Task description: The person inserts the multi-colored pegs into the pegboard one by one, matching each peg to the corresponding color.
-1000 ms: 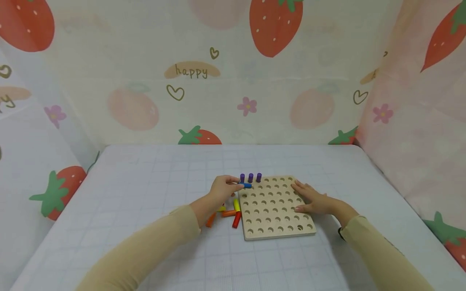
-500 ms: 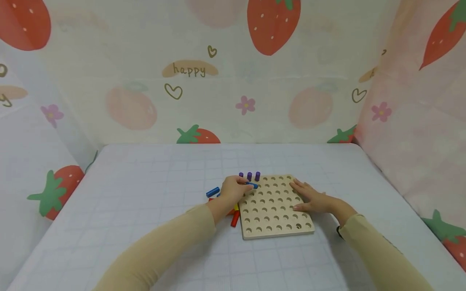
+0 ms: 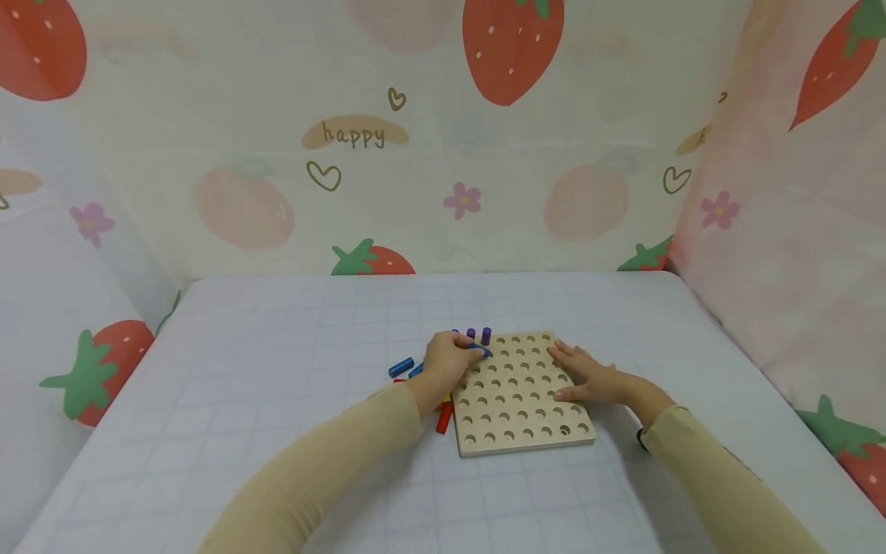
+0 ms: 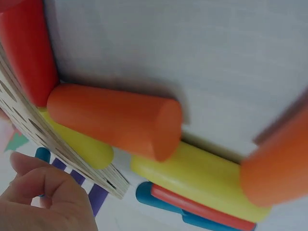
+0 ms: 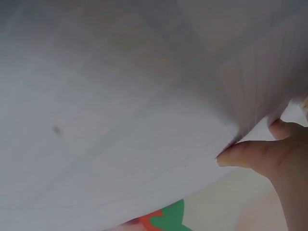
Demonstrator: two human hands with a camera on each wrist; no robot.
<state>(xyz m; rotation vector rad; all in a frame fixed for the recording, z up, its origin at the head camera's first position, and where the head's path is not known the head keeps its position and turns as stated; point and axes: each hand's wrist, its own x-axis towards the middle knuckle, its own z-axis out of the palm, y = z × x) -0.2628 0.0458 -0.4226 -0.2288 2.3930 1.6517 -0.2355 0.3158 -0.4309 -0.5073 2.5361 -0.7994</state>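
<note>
My left hand [image 3: 448, 360] pinches a blue peg [image 3: 481, 349] between thumb and fingers, above the back left of the wooden peg board [image 3: 495, 423]. The peg tilts, its free end low over the holes; whether it has entered one cannot be told. Behind it, purple pegs [image 3: 487, 335] stand upright in the back row. In the left wrist view the blue peg [image 4: 43, 154] shows partly behind the fingertips. My right hand [image 3: 591, 377] rests on the board's right edge with fingers spread. The right wrist view shows the thumb and part of that hand [image 5: 274, 159].
Loose pegs lie left of the board: blue ones [image 3: 401, 367], a red one [image 3: 444, 418], and, in the left wrist view, orange [image 4: 115, 120] and yellow [image 4: 192, 175] ones. My left forearm partly covers them in the head view. A pale grid-patterned cloth [image 3: 277, 423] covers the table.
My left hand has moved right over the board with the blue peg, which has gone from nearly level to tilted. The right hand keeps its place on the board's edge.
</note>
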